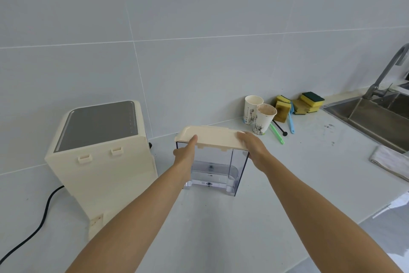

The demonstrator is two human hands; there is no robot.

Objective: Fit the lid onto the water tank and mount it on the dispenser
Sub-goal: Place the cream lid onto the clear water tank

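Near the middle of the tabletop (254, 217) stands the clear water tank (218, 169) — nothing visible inside it — with the cream lid (210, 136) resting on its top. The left hand (184, 155) grips the lid's left end, the right hand (254, 147) its right end. The dispenser (99, 162) sits just beside, toward the left edge. Two paper cups (259, 115) stand by the back edge — contents unclear.

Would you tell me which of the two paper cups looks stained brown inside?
The front cup, nearer the hands; the rear cup by the wall looks clean inside.
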